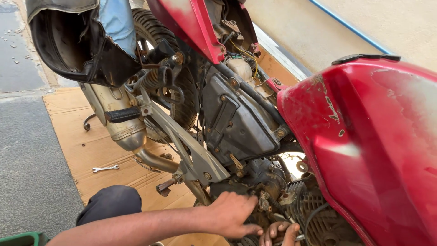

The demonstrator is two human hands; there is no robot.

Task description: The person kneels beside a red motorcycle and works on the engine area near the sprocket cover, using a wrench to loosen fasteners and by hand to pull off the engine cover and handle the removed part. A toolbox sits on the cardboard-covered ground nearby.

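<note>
Two bare hands at work low on a stripped red motorcycle (364,136), parked on a cardboard sheet (95,155).

Left hand (232,214) spread flat, fingers loosely open, pressed against the grimy engine (314,214) below the black side box (236,118), gripping nothing visible. Right hand (280,233) just beneath, fingers curled round a small metal part, too hidden to identify. Well apart on the cardboard, a silver spanner (105,168); above it, the exhaust silencer (116,118).
</note>
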